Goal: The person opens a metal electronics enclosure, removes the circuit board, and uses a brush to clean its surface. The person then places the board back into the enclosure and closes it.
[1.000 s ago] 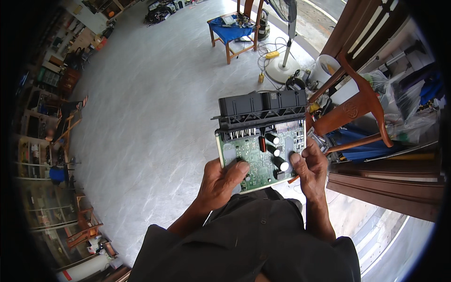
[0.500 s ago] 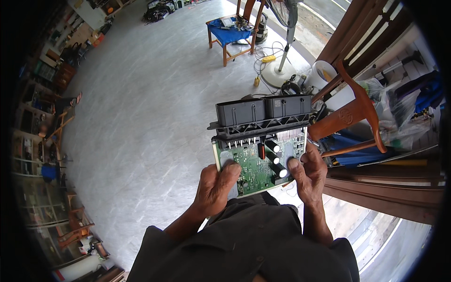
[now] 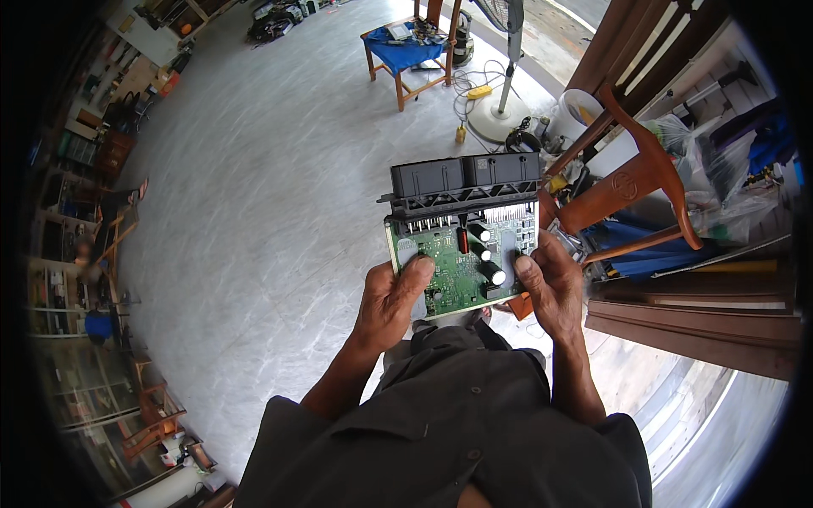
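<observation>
Between my two hands is a green circuit board [image 3: 453, 275], held up in front of my torso with its component side facing me. Along its far edge runs a black double connector housing [image 3: 464, 182], with rows of metal pins below it. Several round capacitors and a red-orange part stand on the board. My left hand [image 3: 394, 300] grips the left edge, thumb on top of the board. On the right edge my right hand [image 3: 555, 284] has its thumb on the face. The fingers beneath the board are hidden.
A wooden chair [image 3: 639, 182] stands close on my right, beside plastic bags and blue cloth. Farther off are a pedestal fan [image 3: 501, 110], a white bucket [image 3: 576, 114], cables and a yellow power strip [image 3: 479, 91]. A chair with blue cloth [image 3: 406, 55] holds small parts. Cluttered shelves line the left.
The board, in both hands, has moved up a little in the view, away from my torso. The surroundings have shifted slightly as the view moved. Both hands keep their grip.
</observation>
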Demonstrator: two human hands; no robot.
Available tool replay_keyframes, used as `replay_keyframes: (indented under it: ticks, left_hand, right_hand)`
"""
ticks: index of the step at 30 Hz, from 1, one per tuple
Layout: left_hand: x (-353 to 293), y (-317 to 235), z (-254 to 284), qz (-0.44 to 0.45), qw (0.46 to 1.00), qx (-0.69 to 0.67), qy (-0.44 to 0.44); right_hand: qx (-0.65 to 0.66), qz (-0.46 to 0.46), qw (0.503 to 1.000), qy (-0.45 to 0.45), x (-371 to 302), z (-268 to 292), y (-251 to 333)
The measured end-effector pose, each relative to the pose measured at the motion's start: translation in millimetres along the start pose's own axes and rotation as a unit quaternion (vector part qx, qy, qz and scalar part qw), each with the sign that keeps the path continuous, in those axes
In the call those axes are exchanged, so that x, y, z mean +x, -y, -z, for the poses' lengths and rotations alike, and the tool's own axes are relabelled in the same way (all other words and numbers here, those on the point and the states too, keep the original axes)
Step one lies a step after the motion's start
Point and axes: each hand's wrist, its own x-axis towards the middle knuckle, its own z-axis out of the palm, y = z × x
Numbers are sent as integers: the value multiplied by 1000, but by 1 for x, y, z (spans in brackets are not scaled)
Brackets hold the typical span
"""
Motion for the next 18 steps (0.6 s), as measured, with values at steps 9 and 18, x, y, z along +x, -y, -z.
replay_keyframes:
  ticks: [9, 18]
  left_hand:
    - [-2, 22, 13, -51, 982, 179, -18]
    - [-5, 24, 20, -65, 977, 202, -29]
  right_hand:
    - [-130, 76, 981, -120, 8, 11, -2]
    - [-53, 57, 993, -86, 9, 3, 10]
